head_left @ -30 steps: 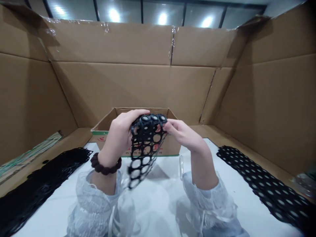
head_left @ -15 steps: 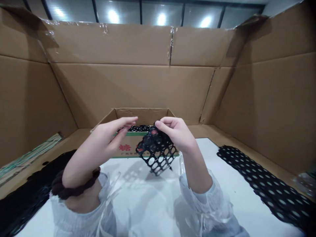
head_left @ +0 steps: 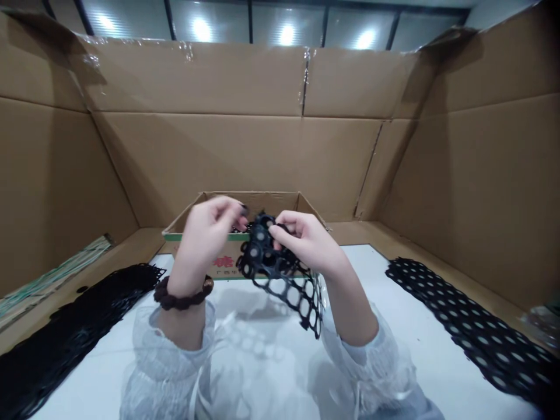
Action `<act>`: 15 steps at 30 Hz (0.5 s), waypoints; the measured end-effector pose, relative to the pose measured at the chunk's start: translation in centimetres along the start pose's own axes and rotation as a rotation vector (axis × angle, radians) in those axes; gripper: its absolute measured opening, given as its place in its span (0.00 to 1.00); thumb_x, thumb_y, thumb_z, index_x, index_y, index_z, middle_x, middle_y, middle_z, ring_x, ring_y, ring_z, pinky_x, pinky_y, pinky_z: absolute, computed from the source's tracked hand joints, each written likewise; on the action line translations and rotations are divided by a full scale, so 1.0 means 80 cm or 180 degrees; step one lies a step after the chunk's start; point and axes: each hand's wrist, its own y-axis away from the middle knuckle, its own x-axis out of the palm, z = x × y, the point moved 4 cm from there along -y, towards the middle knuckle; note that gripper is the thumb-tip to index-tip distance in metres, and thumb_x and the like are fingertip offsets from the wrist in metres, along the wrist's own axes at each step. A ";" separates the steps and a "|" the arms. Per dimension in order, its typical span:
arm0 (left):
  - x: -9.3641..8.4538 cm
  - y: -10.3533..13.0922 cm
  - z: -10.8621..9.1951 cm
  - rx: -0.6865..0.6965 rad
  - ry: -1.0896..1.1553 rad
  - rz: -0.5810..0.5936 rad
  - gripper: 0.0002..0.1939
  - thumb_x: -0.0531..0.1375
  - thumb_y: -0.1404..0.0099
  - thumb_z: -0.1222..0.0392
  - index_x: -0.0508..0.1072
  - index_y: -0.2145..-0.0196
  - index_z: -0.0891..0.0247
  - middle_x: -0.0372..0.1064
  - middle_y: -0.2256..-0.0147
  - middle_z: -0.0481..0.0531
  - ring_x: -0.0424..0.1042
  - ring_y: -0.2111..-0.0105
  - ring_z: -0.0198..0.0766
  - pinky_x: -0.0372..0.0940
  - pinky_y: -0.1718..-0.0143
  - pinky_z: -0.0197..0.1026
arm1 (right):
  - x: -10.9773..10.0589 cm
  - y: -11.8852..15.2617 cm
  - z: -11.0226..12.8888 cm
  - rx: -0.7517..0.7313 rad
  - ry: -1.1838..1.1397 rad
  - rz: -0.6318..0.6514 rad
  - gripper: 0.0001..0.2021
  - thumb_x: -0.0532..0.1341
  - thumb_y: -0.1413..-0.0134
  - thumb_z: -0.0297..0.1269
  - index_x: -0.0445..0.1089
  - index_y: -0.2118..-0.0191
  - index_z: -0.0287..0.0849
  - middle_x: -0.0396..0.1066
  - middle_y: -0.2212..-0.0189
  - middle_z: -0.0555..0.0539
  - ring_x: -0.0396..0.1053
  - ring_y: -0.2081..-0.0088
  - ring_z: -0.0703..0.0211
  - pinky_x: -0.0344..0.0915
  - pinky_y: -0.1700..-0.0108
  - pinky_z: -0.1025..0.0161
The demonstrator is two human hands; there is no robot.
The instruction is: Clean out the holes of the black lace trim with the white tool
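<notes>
My right hand (head_left: 306,240) pinches a folded black perforated sheet (head_left: 282,286) between thumb and fingers. Its loose end, a mesh of round holes, hangs down to the right above the white table. Just left of the sheet is my left hand (head_left: 214,224), slightly blurred, with thumb and fingertips drawn together. A small black piece (head_left: 244,209) shows at those fingertips; its exact shape is unclear. Behind both hands stands an open cardboard box (head_left: 196,239) with a green stripe and red characters. Part of its inside is hidden by my hands and the sheet.
A long pile of black pieces (head_left: 83,326) lies along the left side. On the right is a stack of black perforated sheets (head_left: 464,326). Tall cardboard walls (head_left: 236,151) surround the white tabletop (head_left: 258,373). Greenish strips (head_left: 56,274) lie at the left edge.
My left hand has gone from outstretched fingers to a pinch with a small black piece at the tips, its wrist now further right. The sheet's loose end has swung right and lower.
</notes>
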 end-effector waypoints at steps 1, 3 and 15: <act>-0.007 -0.005 0.016 -0.0055 -0.0244 -0.0653 0.16 0.47 0.35 0.55 0.72 0.66 0.66 0.71 0.74 0.52 0.70 0.74 0.36 0.64 0.70 0.36 | -0.001 0.000 -0.001 0.0078 -0.0019 -0.0073 0.09 0.55 0.48 0.37 0.61 0.75 0.39 0.66 0.81 0.52 0.59 0.78 0.69 0.53 0.75 0.69; -0.006 -0.016 0.045 -0.0181 -0.1015 -0.1191 0.14 0.49 0.36 0.58 0.72 0.64 0.66 0.72 0.71 0.55 0.70 0.69 0.40 0.64 0.64 0.41 | -0.002 -0.001 -0.003 0.0213 -0.0119 -0.0168 0.10 0.55 0.48 0.38 0.60 0.76 0.39 0.65 0.81 0.52 0.57 0.79 0.69 0.51 0.77 0.69; 0.017 0.011 -0.040 0.0602 -0.0176 0.1086 0.14 0.57 0.41 0.52 0.75 0.63 0.62 0.74 0.65 0.49 0.71 0.65 0.39 0.63 0.64 0.35 | 0.001 -0.010 -0.017 0.0137 -0.0462 -0.0524 0.09 0.60 0.54 0.36 0.61 0.67 0.39 0.65 0.73 0.50 0.64 0.71 0.65 0.60 0.69 0.67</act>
